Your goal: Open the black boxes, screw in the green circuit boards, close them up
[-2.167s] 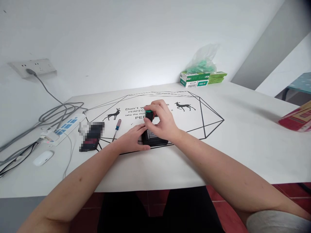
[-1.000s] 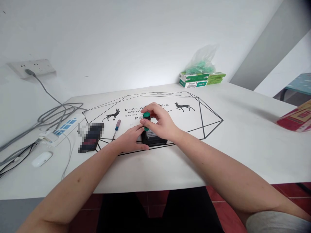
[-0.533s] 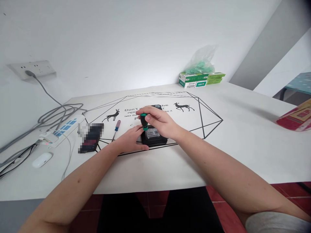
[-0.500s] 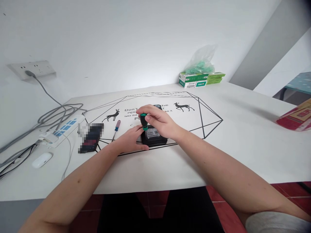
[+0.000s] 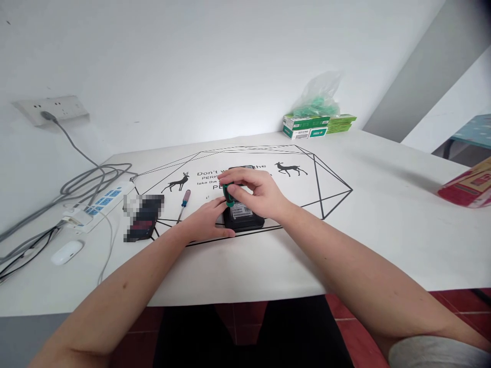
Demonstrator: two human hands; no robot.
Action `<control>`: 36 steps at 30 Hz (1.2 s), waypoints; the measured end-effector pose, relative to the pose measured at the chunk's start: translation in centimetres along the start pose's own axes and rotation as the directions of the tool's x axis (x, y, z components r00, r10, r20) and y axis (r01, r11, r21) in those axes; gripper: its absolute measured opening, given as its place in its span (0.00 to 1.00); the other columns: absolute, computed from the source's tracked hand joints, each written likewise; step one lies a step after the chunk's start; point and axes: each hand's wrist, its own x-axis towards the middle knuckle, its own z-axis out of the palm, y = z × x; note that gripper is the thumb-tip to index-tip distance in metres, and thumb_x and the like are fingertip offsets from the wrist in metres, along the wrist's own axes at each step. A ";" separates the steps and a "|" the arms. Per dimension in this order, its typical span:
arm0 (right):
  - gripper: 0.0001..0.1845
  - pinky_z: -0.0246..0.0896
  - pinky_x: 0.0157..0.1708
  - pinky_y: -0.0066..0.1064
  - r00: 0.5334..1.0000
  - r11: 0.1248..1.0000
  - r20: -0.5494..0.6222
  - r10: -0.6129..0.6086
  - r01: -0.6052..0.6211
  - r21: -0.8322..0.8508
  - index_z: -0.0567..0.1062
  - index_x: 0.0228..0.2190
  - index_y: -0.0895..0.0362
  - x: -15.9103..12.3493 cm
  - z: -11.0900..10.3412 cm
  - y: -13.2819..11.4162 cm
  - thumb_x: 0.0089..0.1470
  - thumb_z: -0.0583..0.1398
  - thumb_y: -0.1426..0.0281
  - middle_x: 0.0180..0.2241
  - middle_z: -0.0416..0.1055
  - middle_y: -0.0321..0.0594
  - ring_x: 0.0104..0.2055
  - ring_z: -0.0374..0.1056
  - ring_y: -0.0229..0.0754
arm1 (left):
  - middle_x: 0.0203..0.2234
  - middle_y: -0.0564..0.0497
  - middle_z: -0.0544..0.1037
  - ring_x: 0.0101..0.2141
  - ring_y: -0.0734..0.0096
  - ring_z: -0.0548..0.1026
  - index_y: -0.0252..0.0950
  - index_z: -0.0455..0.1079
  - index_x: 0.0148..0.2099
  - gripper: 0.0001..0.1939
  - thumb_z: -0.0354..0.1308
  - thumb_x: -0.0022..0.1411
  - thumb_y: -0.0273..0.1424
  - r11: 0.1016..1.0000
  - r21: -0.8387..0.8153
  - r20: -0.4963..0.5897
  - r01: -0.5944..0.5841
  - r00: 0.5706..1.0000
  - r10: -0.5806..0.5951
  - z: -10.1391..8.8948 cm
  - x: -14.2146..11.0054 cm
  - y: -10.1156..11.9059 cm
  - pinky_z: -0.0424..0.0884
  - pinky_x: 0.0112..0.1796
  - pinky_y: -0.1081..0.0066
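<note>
A black boxy device (image 5: 245,224) with a printed label on its upper face lies on the table. My left hand (image 5: 205,221) grips its left side, thumb along the near edge and fingers at the far left. Upright over the device stands a screwdriver with a green and black handle (image 5: 229,196). My right hand (image 5: 259,191) is closed around that handle from above. The screwdriver's tip is hidden, so I cannot tell what it touches. Left of my left hand lies a second screwdriver (image 5: 186,198) with a red and blue handle.
A pixelated dark phone-like object (image 5: 144,220) lies at the left, near a white power strip (image 5: 103,202) with cables and a white earbud case (image 5: 67,252). Green and white boxes (image 5: 306,126) under a plastic bag (image 5: 318,97) stand by the wall. A red package (image 5: 466,186) is at the right.
My right hand has shifted its fingers around the screwdriver handle, which now shows turned and slightly lower. My left hand and the device have stayed in place.
</note>
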 end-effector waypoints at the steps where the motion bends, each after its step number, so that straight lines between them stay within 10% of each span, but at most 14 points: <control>1: 0.06 0.79 0.55 0.47 0.999 0.999 -0.003 0.045 -0.045 0.025 0.83 0.42 0.51 0.0 0.1 -0.2 0.62 0.66 0.66 0.49 0.85 0.43 0.55 0.81 0.48 | 0.72 0.35 0.64 0.69 0.32 0.65 0.40 0.64 0.75 0.47 0.67 0.64 0.60 1.000 0.000 0.008 0.009 1.000 -0.009 0.0 0.0 0.1 0.66 0.67 0.38; 7: 0.12 0.78 0.57 0.50 0.985 0.977 0.066 0.160 -0.167 0.129 0.75 0.49 0.50 -0.3 0.5 0.2 0.66 0.65 0.62 0.57 0.82 0.46 0.57 0.81 0.48 | 0.72 0.37 0.65 0.68 0.33 0.66 0.42 0.66 0.74 0.45 0.67 0.64 0.61 1.000 -0.006 0.003 0.014 1.000 -0.014 0.1 0.0 0.0 0.66 0.67 0.39; 14: 0.13 0.71 0.65 0.54 0.990 0.999 0.140 0.037 -0.037 0.001 0.74 0.54 0.51 -0.2 -0.1 0.7 0.75 0.54 0.64 0.60 0.78 0.49 0.69 0.71 0.50 | 0.72 0.36 0.65 0.68 0.33 0.66 0.41 0.64 0.76 0.48 0.66 0.64 0.61 1.000 -0.007 -0.002 -0.003 1.000 0.003 -0.1 0.0 0.1 0.65 0.67 0.38; 24: 0.17 0.77 0.47 0.42 0.981 0.957 0.001 -0.194 0.189 -0.220 0.81 0.47 0.50 -0.1 0.4 0.3 0.72 0.53 0.74 0.49 0.76 0.45 0.50 0.75 0.44 | 0.67 0.36 0.70 0.64 0.34 0.70 0.42 0.64 0.75 0.48 0.66 0.64 0.63 1.000 -0.006 -0.012 -0.023 1.000 0.022 -0.1 0.1 0.2 0.68 0.65 0.40; 28: 0.05 0.78 0.41 0.41 0.986 0.963 -0.031 -0.163 0.152 -0.221 0.78 0.43 0.50 -0.1 0.7 0.3 0.66 0.65 0.66 0.49 0.79 0.44 0.49 0.75 0.46 | 0.67 0.35 0.69 0.65 0.33 0.69 0.40 0.67 0.73 0.47 0.65 0.63 0.63 1.000 -0.001 0.006 0.000 1.000 0.000 -0.1 0.1 0.2 0.68 0.65 0.39; 36: 0.16 0.79 0.51 0.46 0.997 0.982 -0.075 0.006 -0.019 -0.185 0.72 0.50 0.50 -0.6 1.2 0.5 0.61 0.66 0.70 0.49 0.80 0.43 0.49 0.79 0.46 | 0.70 0.34 0.66 0.67 0.31 0.67 0.39 0.65 0.74 0.47 0.67 0.63 0.60 0.999 -0.011 0.018 0.031 0.999 -0.031 -0.3 0.0 0.4 0.67 0.66 0.38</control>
